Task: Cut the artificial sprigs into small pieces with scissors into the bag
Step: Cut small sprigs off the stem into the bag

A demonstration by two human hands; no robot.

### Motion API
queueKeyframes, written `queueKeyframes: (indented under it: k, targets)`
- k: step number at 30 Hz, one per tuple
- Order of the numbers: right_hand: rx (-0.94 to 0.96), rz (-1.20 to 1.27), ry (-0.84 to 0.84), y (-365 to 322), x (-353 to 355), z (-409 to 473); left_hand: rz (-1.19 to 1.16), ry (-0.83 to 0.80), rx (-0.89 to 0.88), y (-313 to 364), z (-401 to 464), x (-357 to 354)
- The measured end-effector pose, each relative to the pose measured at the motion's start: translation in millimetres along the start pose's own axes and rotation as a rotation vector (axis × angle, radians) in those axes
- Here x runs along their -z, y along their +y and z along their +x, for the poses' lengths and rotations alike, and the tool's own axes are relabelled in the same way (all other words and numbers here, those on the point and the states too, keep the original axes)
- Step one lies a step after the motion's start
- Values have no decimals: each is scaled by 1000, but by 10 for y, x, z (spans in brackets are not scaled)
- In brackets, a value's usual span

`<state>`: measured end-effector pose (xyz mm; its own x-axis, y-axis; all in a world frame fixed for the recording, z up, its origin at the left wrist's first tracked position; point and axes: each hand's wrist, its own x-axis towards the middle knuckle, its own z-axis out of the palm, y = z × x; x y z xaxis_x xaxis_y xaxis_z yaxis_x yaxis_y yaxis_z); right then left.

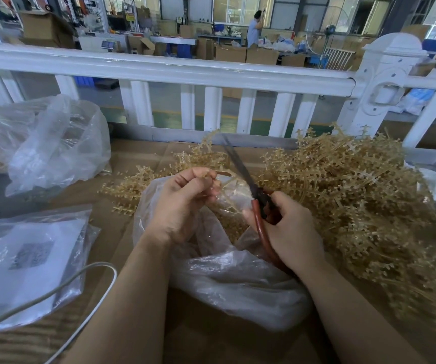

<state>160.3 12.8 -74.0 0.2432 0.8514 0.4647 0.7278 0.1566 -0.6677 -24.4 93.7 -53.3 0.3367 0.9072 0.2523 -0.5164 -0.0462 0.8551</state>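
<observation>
My left hand (182,203) pinches the stem of a tan artificial sprig (201,157) above the mouth of a clear plastic bag (238,279). My right hand (290,227) grips the red handles of a pair of scissors (240,169), whose dark blades point up and away, lying beside the sprig's stem. Cut tan pieces (231,228) show inside the bag. A big heap of uncut sprigs (356,195) lies to the right, touching the bag.
Brown cardboard (211,342) covers the table. A filled clear bag (54,145) stands at the back left, and a flat bag with printed paper (27,258) lies front left. A white cable (88,282) loops over it. A white railing (159,67) runs behind.
</observation>
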Motion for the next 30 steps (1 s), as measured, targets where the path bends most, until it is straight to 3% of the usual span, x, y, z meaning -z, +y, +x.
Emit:
queueKeyframes:
  k: [5, 12, 19, 23, 30]
  targets:
    - [-130, 326, -70, 12, 22, 42, -85, -54, 71, 19, 14, 43]
    - [-159, 532, -112, 46, 35, 65, -104, -164, 159, 29, 3, -6]
    - [-136, 563, -122, -38, 70, 51, -96, -165, 174, 26, -5, -17]
    - [-168, 698, -84, -154, 114, 44, -108, -183, 173, 8, 12, -3]
    - [-180, 621, -90, -138, 147, 75, -112, -238, 194, -27, 26, -11]
